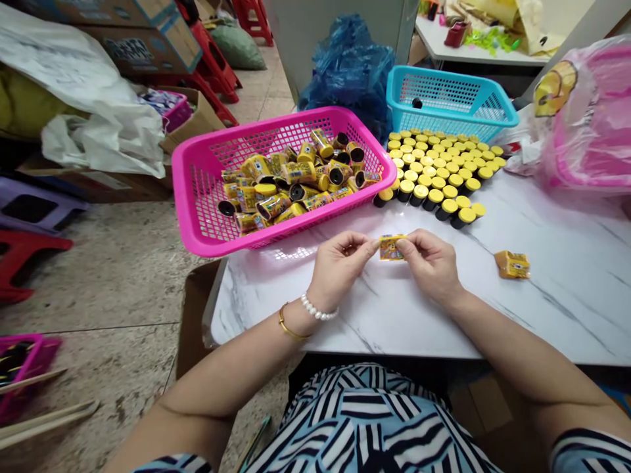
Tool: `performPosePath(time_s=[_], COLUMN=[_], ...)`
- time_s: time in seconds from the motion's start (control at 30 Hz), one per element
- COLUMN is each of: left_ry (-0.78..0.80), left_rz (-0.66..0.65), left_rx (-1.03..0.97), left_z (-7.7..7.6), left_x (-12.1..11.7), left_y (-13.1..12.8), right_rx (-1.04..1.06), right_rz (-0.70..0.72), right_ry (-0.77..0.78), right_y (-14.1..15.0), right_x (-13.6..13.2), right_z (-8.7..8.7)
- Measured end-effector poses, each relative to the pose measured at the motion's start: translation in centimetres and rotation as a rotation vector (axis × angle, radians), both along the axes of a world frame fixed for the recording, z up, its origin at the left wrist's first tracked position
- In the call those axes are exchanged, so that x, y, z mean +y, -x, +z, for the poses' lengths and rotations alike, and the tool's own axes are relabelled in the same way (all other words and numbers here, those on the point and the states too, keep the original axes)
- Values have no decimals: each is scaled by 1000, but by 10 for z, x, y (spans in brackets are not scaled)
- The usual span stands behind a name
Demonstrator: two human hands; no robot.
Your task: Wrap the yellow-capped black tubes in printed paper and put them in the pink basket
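**Yellow printed wrapper pinched between both hands**

The left hand and right hand are grasping its short ends over a white marble table. It is seeming light, soft and easily creased, so its edges suit fingertips. Yellow-capped black tubes are standing nearby, beside a pink plastic basket.

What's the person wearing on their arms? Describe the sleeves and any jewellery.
The left wrist has a white pearl bracelet and a thin gold bangle. The left sleeve and right sleeve are short, striped black, white and pale blue. The right arm shows no jewellery.
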State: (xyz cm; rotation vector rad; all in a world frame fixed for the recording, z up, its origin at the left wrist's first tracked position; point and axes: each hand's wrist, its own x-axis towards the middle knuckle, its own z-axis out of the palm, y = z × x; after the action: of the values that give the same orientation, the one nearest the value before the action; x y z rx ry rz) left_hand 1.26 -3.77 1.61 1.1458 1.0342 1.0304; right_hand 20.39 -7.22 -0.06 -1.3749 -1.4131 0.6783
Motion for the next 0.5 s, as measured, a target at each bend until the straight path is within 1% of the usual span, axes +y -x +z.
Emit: performPosePath(time_s=[0.07,0.17,0.23,0.4,0.5], left_ry=[19,18,26,64,35], left_rz=[35,-14,-50,-70,-46], left_rx=[-19,-24,-32,-62,-90], left_z=[-1,0,0,-3,-3], left_x=[1,-1,-2,-2,-3], left_y=[0,-1,-1,0,0], right_rx=[38,59,35,-61,-139], right_rz=[-46,-47,-24,-13,-3], right_ry=[-27,-39,-48,-112,-181], right_y=[-2,-4,-4,-1,3], right_x=[1,1,0,-2,-3], right_z=[1,0,-1,-1,-1])
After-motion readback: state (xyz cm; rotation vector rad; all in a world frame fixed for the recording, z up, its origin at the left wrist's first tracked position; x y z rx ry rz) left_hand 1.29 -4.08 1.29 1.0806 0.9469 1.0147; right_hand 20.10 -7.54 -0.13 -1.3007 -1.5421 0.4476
